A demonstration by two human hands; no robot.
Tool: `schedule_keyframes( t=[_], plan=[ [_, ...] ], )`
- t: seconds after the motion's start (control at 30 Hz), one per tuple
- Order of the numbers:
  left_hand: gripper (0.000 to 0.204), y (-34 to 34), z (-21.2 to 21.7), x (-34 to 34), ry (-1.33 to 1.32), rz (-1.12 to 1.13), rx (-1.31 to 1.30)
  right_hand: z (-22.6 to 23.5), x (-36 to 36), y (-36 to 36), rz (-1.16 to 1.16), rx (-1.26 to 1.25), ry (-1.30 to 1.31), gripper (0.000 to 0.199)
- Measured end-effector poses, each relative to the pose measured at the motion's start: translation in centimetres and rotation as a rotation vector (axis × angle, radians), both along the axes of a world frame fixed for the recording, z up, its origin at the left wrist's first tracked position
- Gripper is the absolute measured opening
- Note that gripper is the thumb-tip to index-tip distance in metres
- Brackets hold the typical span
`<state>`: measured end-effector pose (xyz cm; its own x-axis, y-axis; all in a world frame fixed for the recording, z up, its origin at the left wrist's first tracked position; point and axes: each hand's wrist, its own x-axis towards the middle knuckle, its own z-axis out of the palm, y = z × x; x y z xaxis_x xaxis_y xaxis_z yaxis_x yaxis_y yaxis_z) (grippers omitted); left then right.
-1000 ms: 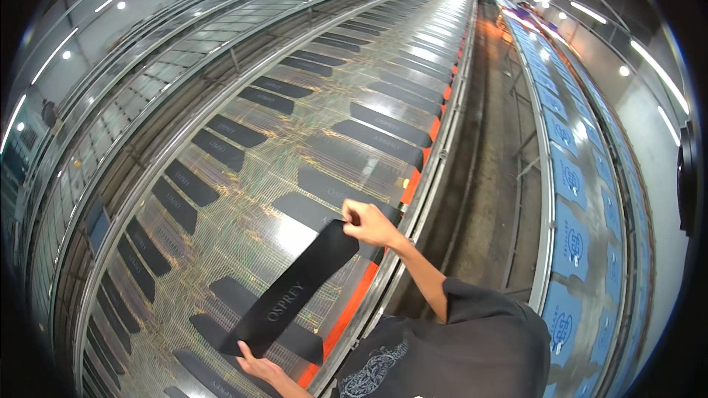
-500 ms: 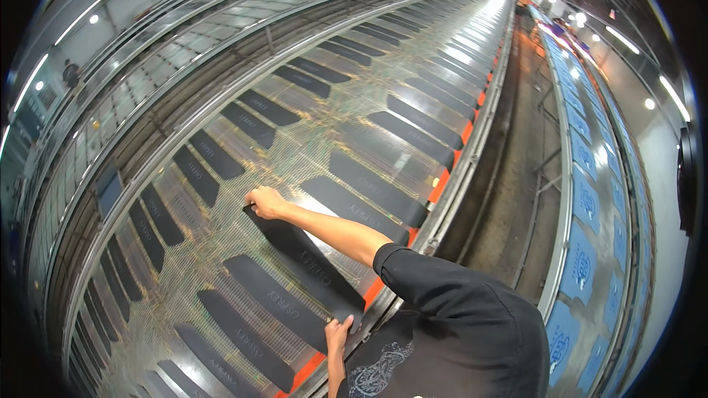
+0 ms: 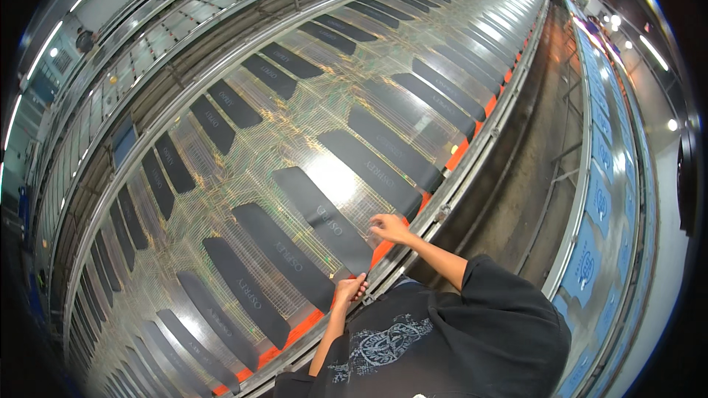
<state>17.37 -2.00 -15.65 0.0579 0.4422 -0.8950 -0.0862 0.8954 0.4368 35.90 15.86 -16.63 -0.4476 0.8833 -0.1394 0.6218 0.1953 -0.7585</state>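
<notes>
A long black fabric strip (image 3: 322, 219) with pale lettering lies flat on the shiny printing table (image 3: 243, 140), running away from me. My left hand (image 3: 349, 289) pinches its near corner at the orange table edge (image 3: 383, 249). My right hand (image 3: 389, 228) hovers with loosely bent fingers just right of the strip's near end, above the orange edge, and holds nothing that I can see. More black strips (image 3: 284, 256) lie parallel on both sides.
Several rows of black strips cover the long table into the distance. A metal rail (image 3: 472, 162) borders the table on my right, with a narrow aisle (image 3: 531, 147) and a row of blue panels (image 3: 597, 199) beyond it. A second rail line (image 3: 147, 114) runs on the left.
The strip, held up between both hands a second ago, now lies flat. My right hand stretched out to press its far end, then drew back to the near end.
</notes>
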Motion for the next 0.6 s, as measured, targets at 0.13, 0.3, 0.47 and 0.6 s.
schedule_keyframes(
  t=[0.13,0.3,0.47,0.6],
  plan=[
    [0.037,-0.9,3.1,-1.4,-0.096,-0.079,0.047,1.1,7.4,-0.4,-0.339,-0.033,0.022,0.032],
    [0.035,-0.3,4.4,0.2,-0.135,0.056,0.078,0.8,10.8,4.2,-0.663,-0.314,0.352,0.045],
    [0.036,4.5,5.2,4.9,-0.199,0.041,0.091,-0.6,12.0,8.9,-0.868,-0.554,0.475,0.063],
    [0.037,8.9,4.2,9.3,-0.247,0.095,0.087,-2.2,14.1,12.2,-0.928,-0.75,0.524,0.049]
  ],
)
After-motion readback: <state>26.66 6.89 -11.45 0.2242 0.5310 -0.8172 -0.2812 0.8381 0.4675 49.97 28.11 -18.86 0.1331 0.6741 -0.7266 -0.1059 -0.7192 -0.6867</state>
